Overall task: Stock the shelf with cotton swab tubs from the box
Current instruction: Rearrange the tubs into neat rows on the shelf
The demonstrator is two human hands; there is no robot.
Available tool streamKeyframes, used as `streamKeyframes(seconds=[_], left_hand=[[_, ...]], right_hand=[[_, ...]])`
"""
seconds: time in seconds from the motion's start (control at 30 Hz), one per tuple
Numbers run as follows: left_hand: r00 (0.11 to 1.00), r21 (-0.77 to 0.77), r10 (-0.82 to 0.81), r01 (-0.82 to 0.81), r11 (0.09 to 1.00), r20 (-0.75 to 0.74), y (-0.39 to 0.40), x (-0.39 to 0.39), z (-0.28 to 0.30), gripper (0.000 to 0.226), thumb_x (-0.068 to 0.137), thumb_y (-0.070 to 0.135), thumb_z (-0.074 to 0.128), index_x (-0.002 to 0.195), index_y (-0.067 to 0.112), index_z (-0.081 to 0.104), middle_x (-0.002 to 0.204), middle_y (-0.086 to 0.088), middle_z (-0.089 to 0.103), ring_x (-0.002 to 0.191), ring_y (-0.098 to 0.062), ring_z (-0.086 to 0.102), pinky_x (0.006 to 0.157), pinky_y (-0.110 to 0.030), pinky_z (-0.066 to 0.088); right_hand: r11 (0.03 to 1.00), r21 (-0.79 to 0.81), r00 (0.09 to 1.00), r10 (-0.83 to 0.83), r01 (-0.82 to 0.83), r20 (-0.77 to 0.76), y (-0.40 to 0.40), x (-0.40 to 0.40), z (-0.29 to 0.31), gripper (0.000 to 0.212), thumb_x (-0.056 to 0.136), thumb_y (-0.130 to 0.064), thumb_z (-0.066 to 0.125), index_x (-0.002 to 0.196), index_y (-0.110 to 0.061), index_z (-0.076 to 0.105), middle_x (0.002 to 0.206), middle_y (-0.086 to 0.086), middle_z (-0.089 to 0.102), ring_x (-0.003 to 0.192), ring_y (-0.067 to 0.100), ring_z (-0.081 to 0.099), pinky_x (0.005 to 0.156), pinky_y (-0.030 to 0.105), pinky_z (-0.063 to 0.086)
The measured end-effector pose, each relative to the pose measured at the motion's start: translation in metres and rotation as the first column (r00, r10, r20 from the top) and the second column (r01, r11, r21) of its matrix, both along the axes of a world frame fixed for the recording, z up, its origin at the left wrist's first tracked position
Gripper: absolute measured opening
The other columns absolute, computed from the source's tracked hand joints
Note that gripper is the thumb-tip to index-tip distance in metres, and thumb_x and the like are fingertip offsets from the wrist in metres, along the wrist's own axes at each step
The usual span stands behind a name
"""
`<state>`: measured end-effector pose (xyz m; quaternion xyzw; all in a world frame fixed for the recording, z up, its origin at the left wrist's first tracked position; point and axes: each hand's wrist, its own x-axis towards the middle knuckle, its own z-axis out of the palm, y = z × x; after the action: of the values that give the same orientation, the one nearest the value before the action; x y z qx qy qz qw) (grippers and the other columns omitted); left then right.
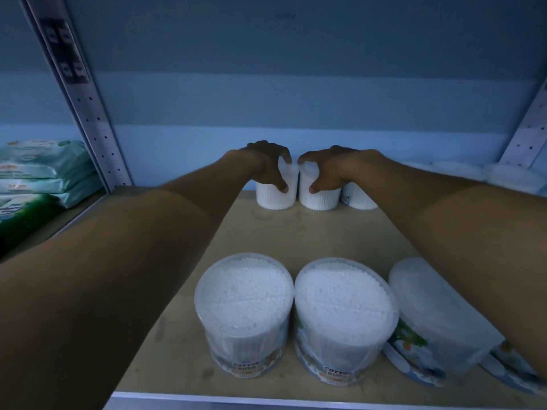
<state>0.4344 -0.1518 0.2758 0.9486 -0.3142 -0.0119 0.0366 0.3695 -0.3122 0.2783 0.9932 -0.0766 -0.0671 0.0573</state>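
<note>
The left hand point(268, 165) grips from above a cotton swab tub point(275, 192) at the far edge of the shelf point(310, 232); the right hand point(328, 170) likewise grips the adjacent tub point(319, 196). Near-edge clear tubs point(245, 315) are packed full of white swabs.

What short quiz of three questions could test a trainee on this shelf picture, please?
1. True or false: both hands are at the front edge of the shelf.
2. How many tubs stand in the front row with the top fully in view? A) one B) two C) four
3. What lies in the bay to the left of the upright post?

Key
1. False. The left hand and the right hand each grip a tub at the back: the left back tub and the middle back tub.
2. B: the front left tub and the front middle tub; a third tub is partly behind the right arm.
3. Stacked soft packs.
</note>
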Motion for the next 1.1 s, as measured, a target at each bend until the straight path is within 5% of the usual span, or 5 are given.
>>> streamKeyframes(seconds=[0.97, 1.1], left_hand=[[0.998, -0.015, 0.013, -0.014, 1.0, -0.067, 0.065, -0.107, 0.006, 0.076, 0.065, 0.057, 0.084, 0.131, 0.044, 0.05, 0.118, 0.0, 0.046, 0.111, -0.027, 0.055, 0.099, -0.043, 0.049], [0.997, 0.04, 0.013, -0.01, 0.999, -0.081, 0.07, -0.112, 0.013, 0.08, 0.068, 0.058, 0.081, 0.137, 0.045, 0.044, 0.127, -0.002, 0.047, 0.114, -0.026, 0.055, 0.098, -0.041, 0.048]], right_hand=[[0.987, 0.097, 0.991, 0.131, -0.128, -0.028, 0.045, -0.112, 0.016, 0.079, 0.082, -0.05, 0.074, 0.149, -0.049, 0.033, 0.156, -0.006, 0.039, 0.134, 0.024, 0.046, 0.109, 0.041, 0.042], [0.988, 0.114, 0.993, 0.108, -0.103, -0.04, 0.048, -0.119, 0.02, 0.081, 0.083, -0.061, 0.068, 0.152, -0.047, 0.029, 0.16, -0.008, 0.034, 0.142, 0.022, 0.039, 0.115, 0.04, 0.036]])
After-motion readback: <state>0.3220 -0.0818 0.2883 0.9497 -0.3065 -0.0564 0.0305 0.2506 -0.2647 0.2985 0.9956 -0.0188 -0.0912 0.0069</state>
